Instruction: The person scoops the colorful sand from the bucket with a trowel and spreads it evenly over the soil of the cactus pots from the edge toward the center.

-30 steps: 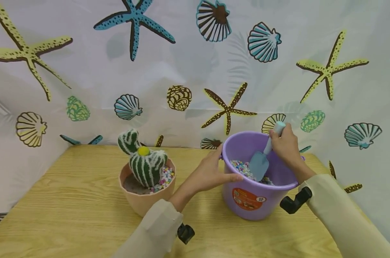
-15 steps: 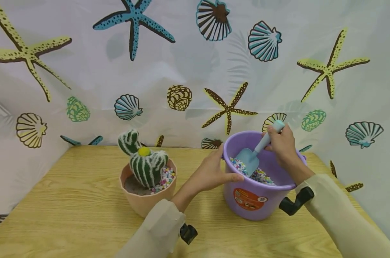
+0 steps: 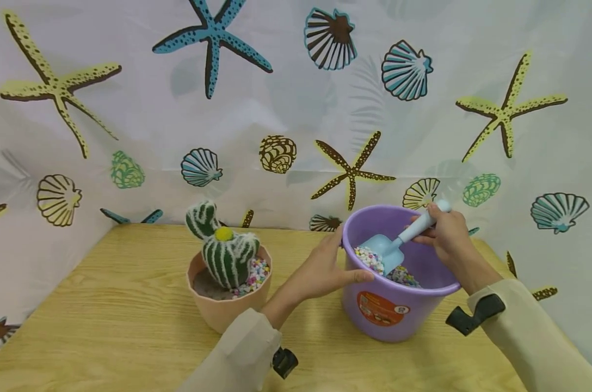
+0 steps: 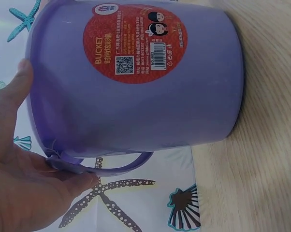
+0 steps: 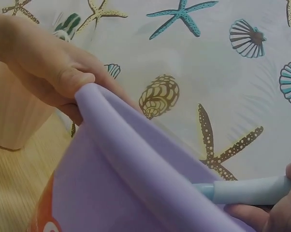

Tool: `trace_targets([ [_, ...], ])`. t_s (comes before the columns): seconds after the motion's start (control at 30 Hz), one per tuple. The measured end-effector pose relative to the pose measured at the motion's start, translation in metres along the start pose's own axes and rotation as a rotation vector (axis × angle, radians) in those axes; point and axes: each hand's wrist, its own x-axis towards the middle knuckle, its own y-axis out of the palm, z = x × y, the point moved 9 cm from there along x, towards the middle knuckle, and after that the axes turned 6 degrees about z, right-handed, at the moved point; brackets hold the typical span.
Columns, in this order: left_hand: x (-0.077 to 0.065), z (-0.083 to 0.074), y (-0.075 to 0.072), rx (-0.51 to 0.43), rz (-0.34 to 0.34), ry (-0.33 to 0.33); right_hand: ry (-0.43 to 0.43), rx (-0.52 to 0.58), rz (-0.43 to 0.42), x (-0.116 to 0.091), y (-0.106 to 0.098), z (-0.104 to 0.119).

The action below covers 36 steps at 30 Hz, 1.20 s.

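Gripping a pale blue scoop [image 3: 395,246] by its shaft, my right hand [image 3: 450,237] has its fingers clamped round it, over the right side of the purple bucket [image 3: 418,307]. The scoop slants down leftward, its blade among pastel beads [image 3: 368,259] inside. My left hand [image 3: 325,269] holds the bucket's rim at the left, thumb along the near edge, other fingers beside the carrying handle [image 4: 119,171]. The bucket, with a red label [image 4: 136,43], stands on the wood-grain table [image 3: 105,305]. Left of it, apart, a peach pot [image 3: 217,313] bears a green cactus [image 3: 227,261] and bright beads [image 3: 259,275]. Behind hangs a white sheet [image 3: 286,103] printed with starfish and shells.
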Motion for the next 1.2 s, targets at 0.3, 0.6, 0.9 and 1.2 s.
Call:
trace_targets([
  [0.3,-0.003,0.002,0.002,0.031,0.001,-0.012,0.052,0.099,0.045,0.001,-0.005,-0.005],
  [0.6,-0.005,0.01,0.007,0.068,0.023,-0.098,0.092,0.26,0.028,0.004,-0.023,-0.004],
  [0.9,-0.007,0.01,0.005,0.064,0.029,-0.104,0.07,0.29,-0.006,0.002,-0.029,0.007],
  [1.2,-0.008,0.011,0.006,0.048,0.034,-0.125,0.066,0.292,-0.053,0.0,-0.033,0.007],
])
